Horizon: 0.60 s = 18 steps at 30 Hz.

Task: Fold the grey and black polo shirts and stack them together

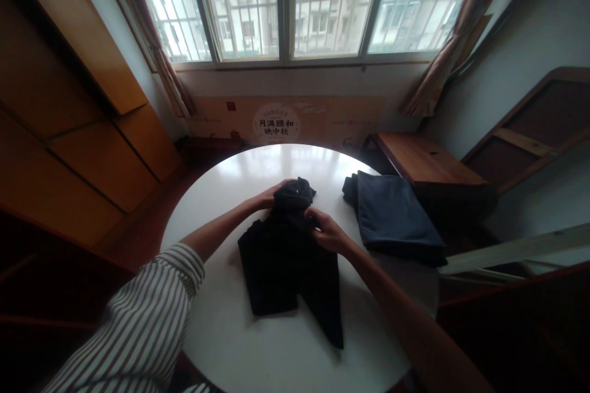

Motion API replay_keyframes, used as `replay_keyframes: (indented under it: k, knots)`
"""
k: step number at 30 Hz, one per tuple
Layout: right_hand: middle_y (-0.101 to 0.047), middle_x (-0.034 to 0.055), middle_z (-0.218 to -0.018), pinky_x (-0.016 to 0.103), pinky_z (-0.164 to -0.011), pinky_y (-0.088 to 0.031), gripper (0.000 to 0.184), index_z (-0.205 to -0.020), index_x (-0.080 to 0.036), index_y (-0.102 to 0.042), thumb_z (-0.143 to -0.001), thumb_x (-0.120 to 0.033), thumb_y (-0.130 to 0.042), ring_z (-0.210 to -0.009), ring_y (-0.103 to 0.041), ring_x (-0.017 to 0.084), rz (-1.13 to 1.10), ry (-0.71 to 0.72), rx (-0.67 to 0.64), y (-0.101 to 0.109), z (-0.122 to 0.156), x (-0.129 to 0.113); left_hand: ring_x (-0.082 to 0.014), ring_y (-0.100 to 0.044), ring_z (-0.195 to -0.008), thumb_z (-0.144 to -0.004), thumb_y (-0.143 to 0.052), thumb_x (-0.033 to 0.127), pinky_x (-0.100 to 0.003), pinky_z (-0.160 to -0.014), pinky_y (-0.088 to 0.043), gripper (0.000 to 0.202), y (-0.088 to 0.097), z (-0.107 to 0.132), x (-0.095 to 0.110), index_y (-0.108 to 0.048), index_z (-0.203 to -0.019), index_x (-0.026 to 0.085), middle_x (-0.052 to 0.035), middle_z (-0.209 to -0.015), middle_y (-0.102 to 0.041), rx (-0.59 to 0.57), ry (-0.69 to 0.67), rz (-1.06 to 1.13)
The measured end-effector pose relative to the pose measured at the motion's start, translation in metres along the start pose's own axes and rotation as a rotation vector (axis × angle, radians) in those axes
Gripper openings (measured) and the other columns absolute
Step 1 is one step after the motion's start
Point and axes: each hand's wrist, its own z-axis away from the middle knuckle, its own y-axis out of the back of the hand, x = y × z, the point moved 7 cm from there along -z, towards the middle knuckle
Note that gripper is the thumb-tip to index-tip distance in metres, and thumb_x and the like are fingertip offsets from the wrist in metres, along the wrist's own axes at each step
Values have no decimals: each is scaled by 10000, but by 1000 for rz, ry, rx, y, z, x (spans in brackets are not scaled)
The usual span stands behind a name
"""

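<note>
We find the left hand [270, 196] and right hand [326, 230] gripping the bunched top of a limp black garment [288, 270] on the white tabletop [221, 319] (soft, light cloth, easiest held by that folded edge).

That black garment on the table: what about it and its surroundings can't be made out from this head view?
Head view:
- Black garment: its shape and type are unclear because the dark folds merge, and the left hand and right hand cover its top.
- Dark blue cloth: its underside and inner layers are hidden by its own folds.
- Striped sleeve: cut off by the bottom edge, hiding the shoulder.
</note>
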Motion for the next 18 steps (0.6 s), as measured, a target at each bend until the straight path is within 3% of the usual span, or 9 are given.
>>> replay_keyframes:
  k: [4, 6, 9, 12, 16, 18]
  knots:
    - [-486, -21, -766, 275, -680, -432, 155, -821, -227, -455, -689, -151, -486, -712, -487, 152, 5, 0, 51, 5, -1, -1, -258, -676, -991, -749, -664, 320, -368, -866, -528, 602, -16, -2, 9, -566, -1321, 157, -100, -1153, -711, -1, 34, 131]
    - [-539, -9, -807, 286, -720, -468, 158, -868, -223, -500, -725, -158, -502, -752, -534, 160, -26, 6, 42, 5, -1, -3, -257, -678, -964, -734, -670, 302, -367, -865, -522, 585, -8, 1, 10, -585, -1285, 125, -105, -1107, -720, 106, 64, 139]
    - [-650, 50, -1074, 363, -910, -494, 307, -1108, -221, -579, -806, -184, -533, -1001, -618, 204, -86, 36, -52, -1, 0, -9, -252, -676, -862, -699, -661, 263, -364, -807, -526, 348, 16, 13, 8, -684, -1002, 92, -91, -914, -733, 335, 147, 145]
    - [-556, 113, -1401, 461, -1089, -389, 449, -1324, -224, -553, -875, -200, -543, -1288, -522, 253, -69, 123, -177, -11, 4, -23, -223, -659, -735, -657, -659, 232, -338, -703, -530, 185, 26, 33, 14, -663, -792, 106, -56, -763, -707, 415, 199, 258]
    - [-380, 130, -1560, 541, -1166, -257, 474, -1404, -232, -539, -931, -244, -546, -1449, -315, 300, 67, 209, -385, -33, 14, -46, -218, -664, -737, -676, -699, 287, -337, -721, -538, 245, 7, 64, 24, -677, -843, 108, -56, -750, -709, 422, 288, 609]
    - [-422, 123, -1534, 522, -1150, -301, 426, -1366, -235, -580, -944, -280, -546, -1425, -359, 300, 62, 211, -409, -36, 15, -53, -238, -676, -794, -729, -698, 402, -357, -765, -545, 346, -10, 78, 29, -690, -922, 115, -69, -796, -726, 430, 335, 769]
